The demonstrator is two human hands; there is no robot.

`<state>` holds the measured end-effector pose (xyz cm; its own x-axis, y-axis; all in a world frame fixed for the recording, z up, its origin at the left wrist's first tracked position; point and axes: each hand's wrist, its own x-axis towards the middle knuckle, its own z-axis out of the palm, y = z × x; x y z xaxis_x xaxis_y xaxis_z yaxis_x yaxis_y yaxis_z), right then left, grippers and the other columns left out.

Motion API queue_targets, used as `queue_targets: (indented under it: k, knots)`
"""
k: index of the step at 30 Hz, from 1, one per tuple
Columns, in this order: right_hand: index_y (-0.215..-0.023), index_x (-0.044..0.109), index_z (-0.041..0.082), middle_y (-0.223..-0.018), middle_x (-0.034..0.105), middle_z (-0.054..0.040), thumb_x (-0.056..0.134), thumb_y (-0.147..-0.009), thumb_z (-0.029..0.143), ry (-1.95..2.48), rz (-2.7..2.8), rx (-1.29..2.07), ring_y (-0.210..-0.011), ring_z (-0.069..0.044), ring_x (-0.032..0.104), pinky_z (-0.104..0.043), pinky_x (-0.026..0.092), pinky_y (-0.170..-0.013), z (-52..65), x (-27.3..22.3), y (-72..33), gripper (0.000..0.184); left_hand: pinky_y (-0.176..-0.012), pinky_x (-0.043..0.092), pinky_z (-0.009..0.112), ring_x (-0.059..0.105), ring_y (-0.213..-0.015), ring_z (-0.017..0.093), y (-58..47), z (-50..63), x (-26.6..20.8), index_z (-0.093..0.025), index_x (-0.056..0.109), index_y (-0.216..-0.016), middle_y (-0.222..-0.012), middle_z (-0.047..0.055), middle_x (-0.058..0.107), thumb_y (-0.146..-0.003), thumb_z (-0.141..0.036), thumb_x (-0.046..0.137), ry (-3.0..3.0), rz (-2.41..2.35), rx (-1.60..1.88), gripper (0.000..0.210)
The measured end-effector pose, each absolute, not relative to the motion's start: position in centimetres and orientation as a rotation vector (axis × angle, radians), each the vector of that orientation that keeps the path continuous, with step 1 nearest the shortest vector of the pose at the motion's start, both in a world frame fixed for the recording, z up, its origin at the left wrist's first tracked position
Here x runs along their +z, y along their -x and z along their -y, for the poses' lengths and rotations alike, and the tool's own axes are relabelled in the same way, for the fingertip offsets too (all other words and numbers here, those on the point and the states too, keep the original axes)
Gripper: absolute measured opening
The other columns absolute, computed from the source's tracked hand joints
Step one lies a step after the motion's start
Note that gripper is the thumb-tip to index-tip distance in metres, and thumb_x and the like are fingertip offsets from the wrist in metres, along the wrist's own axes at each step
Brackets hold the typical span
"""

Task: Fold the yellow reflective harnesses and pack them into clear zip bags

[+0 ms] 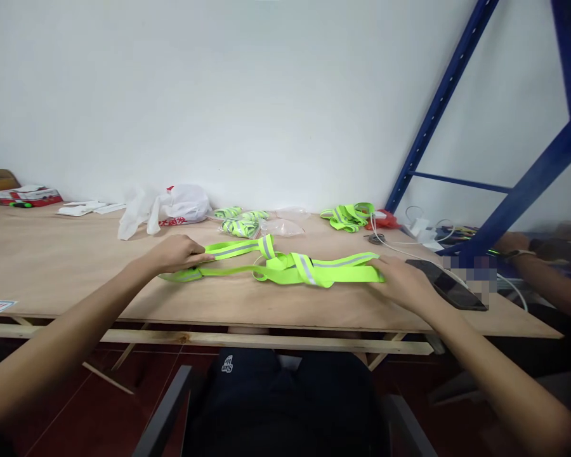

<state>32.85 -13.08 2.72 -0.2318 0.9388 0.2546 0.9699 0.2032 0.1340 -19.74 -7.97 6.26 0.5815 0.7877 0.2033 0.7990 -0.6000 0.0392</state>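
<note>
A neon yellow-green reflective strap with a grey stripe stretches across the wooden table between my two hands. It is looped and wrapped over itself near the middle. My left hand pinches the strap at its left part, thumb pointing right along it. At the other end, my right hand closes round the strap's right end, its fingertips partly hidden behind it. Bundles of similar straps in clear bags lie behind, and a loose pile of straps is at the back right.
A white plastic bag stands by the wall. A dark phone lies right of my right hand, near white cables. A blue metal frame rises at the right, where another person's arm shows. A red box is far left.
</note>
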Motion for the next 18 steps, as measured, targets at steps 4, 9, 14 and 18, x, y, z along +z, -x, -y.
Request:
queue_targets:
  k: [4, 9, 14, 18]
  knots:
    - [-0.127, 0.064, 0.024, -0.122, 0.069, -0.0114, 0.065, -0.079, 0.060, 1.789, 2.495, 0.057, -0.109, -0.035, 0.064, -0.040, 0.050, -0.085, 14.1, 2.6, -32.4, 0.060, -0.056, 0.026, 0.028, 0.043, -0.049, 0.015, 15.5, 6.8, 7.8, -0.019, 0.053, -0.056, -0.052, 0.003, 0.052, -0.096, -0.057, 0.034, 2.623, 1.435, -0.432, 0.059]
    - [-0.105, 0.073, 0.025, -0.107, 0.075, -0.0087, 0.059, -0.082, 0.068, 1.747, 2.421, 0.134, -0.092, -0.030, 0.069, -0.034, 0.049, -0.072, 13.7, 5.9, -30.7, 0.051, -0.060, 0.040, 0.031, 0.054, -0.048, 0.019, 7.2, 5.4, 8.9, -0.017, 0.058, -0.050, -0.051, 0.009, 0.060, -0.089, -0.075, 0.031, 2.748, 1.843, -0.291, 0.075]
    - [-0.087, 0.073, 0.024, -0.090, 0.076, -0.0078, 0.055, -0.090, 0.056, 1.529, 2.291, 0.004, -0.079, -0.025, 0.067, -0.032, 0.044, -0.066, 10.1, 8.3, -24.9, 0.037, -0.053, 0.049, 0.033, 0.063, -0.049, 0.024, 2.9, 4.1, 7.3, -0.016, 0.059, -0.053, -0.052, 0.012, 0.064, -0.070, -0.070, 0.065, 3.001, 2.137, 0.196, 0.056]
    - [-0.085, 0.074, 0.019, -0.084, 0.075, -0.0088, 0.081, -0.070, 0.050, 1.279, 2.298, 0.490, -0.073, -0.025, 0.066, -0.033, 0.047, -0.066, 4.9, 6.3, -20.1, 0.034, -0.048, 0.050, 0.027, 0.062, -0.050, 0.019, 3.1, 2.4, 6.3, -0.017, 0.057, -0.066, -0.061, 0.005, 0.064, -0.067, -0.050, 0.075, 3.167, 2.063, -0.236, 0.038]
